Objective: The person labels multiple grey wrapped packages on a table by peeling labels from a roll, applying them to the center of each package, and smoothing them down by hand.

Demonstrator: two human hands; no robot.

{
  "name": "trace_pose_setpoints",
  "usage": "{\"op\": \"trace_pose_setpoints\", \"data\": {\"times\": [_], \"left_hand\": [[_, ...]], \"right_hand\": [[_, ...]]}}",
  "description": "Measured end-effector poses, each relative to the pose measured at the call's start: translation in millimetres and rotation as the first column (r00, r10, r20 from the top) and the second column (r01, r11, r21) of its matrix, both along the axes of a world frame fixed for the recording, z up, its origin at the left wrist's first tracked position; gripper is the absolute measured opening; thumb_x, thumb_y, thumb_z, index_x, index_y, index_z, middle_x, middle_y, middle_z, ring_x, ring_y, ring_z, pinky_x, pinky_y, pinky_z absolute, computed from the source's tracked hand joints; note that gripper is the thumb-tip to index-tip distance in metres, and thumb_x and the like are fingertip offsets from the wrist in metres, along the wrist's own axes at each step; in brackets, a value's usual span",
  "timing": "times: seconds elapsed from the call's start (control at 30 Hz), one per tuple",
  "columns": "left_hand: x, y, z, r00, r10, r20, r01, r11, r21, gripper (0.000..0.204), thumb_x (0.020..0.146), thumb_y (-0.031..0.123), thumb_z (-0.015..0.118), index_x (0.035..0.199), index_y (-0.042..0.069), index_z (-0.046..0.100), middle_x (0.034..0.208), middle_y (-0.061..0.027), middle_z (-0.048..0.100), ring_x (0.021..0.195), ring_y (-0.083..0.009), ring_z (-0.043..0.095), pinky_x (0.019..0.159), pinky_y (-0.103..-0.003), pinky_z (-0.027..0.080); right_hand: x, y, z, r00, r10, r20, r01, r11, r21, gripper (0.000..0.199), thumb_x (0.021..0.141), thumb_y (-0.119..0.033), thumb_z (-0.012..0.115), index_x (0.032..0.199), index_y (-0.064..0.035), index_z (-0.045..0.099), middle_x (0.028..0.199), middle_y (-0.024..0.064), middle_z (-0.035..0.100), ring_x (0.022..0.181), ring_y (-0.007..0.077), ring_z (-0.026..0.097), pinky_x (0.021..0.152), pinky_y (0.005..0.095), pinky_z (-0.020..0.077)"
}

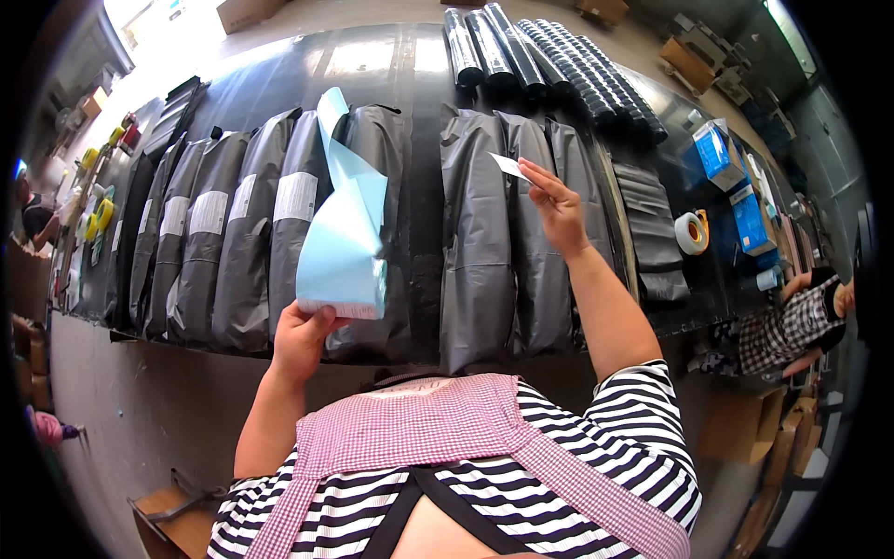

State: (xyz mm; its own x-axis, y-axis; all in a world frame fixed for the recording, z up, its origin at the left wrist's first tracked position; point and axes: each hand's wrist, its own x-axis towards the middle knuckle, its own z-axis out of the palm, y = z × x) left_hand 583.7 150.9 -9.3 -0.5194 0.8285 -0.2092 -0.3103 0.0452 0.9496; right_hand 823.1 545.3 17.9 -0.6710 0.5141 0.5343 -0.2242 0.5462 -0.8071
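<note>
At far left of the frame, yellow tape rolls [104, 214] on the black tabletop [424, 233]. Across the left half, a row of plump grey plastic bags [200, 233], lying side by side, several with white labels [296, 196]; contents hidden. Left of centre, in front of the row's right end, a long pale-blue strip [345, 242], pinched at the lower end between thumb and fingers of the left hand [298, 340] and curling loosely toward the top. Right of centre, more plump bags [477, 242], likewise with contents out of sight; above these, the right hand [562, 214], fingertips brought together on a small white slip [507, 166]. At upper right of centre, shiny black rolls [507, 47]. Farther right, flat grey bags [650, 233], a tape roll [683, 234] just beside, then blue boxes [752, 220]; impossible to tell what is inside. At lower right, a cardboard box [740, 429], with contents unclear.
</note>
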Motion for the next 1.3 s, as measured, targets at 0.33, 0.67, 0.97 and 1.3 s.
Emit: {"op": "trace_pose_setpoints", "data": {"times": [0.33,0.67,0.97,1.3], "left_hand": [[65.1,262.8,-76.6,0.935,-0.017,0.353,-0.093,0.951,0.293,0.050,0.098,0.028,0.070,0.137,0.001,0.053,0.130,-0.0090,0.062,0.116,-0.0217,0.057,0.105,-0.038,0.039],[27.2,230.6,-10.8,0.858,-0.150,0.492,-0.203,0.781,0.591,0.065,0.100,0.044,0.060,0.149,0.006,0.038,0.145,-0.0145,0.054,0.133,-0.0326,0.053,0.112,-0.051,0.041],[128.5,159.7,-34.7,0.866,-0.174,0.469,-0.023,0.923,0.384,0.074,0.098,0.052,0.059,0.154,0.011,0.033,0.152,-0.0090,0.047,0.141,-0.0300,0.046,0.115,-0.058,0.037],[153.0,110.4,-37.3,0.768,-0.264,0.584,-0.023,0.899,0.437,0.066,0.098,0.049,0.061,0.150,0.014,0.041,0.149,-0.0064,0.052,0.140,-0.0267,0.048,0.117,-0.059,0.035]], "right_hand": [[-34.1,30.3,-44.6,0.918,-0.285,-0.276,0.057,0.784,-0.618,0.040,0.098,-0.028,0.069,0.122,0.0044,0.066,0.118,0.0087,0.067,0.111,0.0180,0.064,0.110,0.0349,0.0486],[19.2,43.6,-31.7,0.980,-0.126,-0.155,0.079,0.957,-0.278,0.038,0.100,-0.020,0.067,0.133,-0.0017,0.065,0.138,0.0094,0.063,0.128,0.0176,0.057,0.110,0.0292,0.0434],[-5.6,50.4,-35.4,0.996,-0.069,-0.054,0.066,0.996,-0.053,0.036,0.096,-0.011,0.070,0.132,-0.0040,0.066,0.144,0.0110,0.058,0.132,0.0214,0.056,0.110,0.0313,0.0448],[-23.8,19.8,-35.7,0.977,0.015,0.214,-0.099,0.915,0.392,0.047,0.081,-0.003,0.078,0.127,-0.0090,0.070,0.145,0.0145,0.056,0.138,0.0341,0.049,0.113,0.0406,0.0431]]}}
